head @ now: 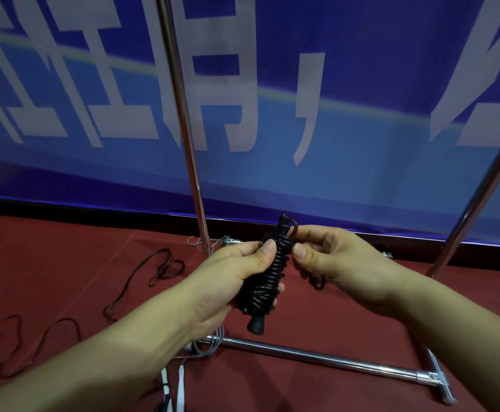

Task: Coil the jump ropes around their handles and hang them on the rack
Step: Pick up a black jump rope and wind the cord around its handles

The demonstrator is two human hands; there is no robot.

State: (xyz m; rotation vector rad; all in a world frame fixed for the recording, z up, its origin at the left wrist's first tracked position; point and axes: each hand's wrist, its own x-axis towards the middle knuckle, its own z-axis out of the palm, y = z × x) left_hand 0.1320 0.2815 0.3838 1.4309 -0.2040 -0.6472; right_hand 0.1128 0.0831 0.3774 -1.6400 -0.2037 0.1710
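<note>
Left hand (228,281): wrapped round the lower half of the black jump rope bundle (272,272), thumb pressed on the coils.
Right hand (335,257): thumb and forefinger pinching the rope end at the top of the bundle.
Bundle: held upright in front of the rack (189,162), rope wound tightly round the handles, one handle end protruding below.
Rack: chrome uprights and base bar, standing on red carpet (64,257).
Floor, left: loose dark rope (159,272) lying uncoiled.
Floor, near: grey rope with white handles (180,385).
Background: blue banner (362,144), white lettering.
</note>
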